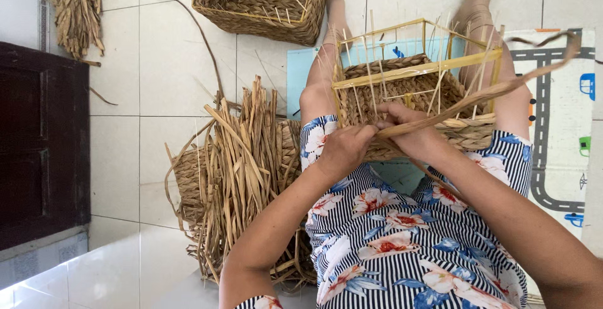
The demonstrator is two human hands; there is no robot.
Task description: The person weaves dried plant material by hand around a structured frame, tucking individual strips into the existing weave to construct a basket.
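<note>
Both hands, left hand (pixel 342 151) and right hand (pixel 411 134), fingers pinched on a stiff, light flat reed strand (pixel 477 98) at the half-woven basket (pixel 414 89), likely best gripped nearest the weave.

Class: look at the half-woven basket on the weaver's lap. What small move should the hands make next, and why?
Probably draw the long strand snug with the right hand while the left hand pins the weave. The strand runs loose from the hands up past the basket rim, and the upright stakes above stand unwoven.
</note>
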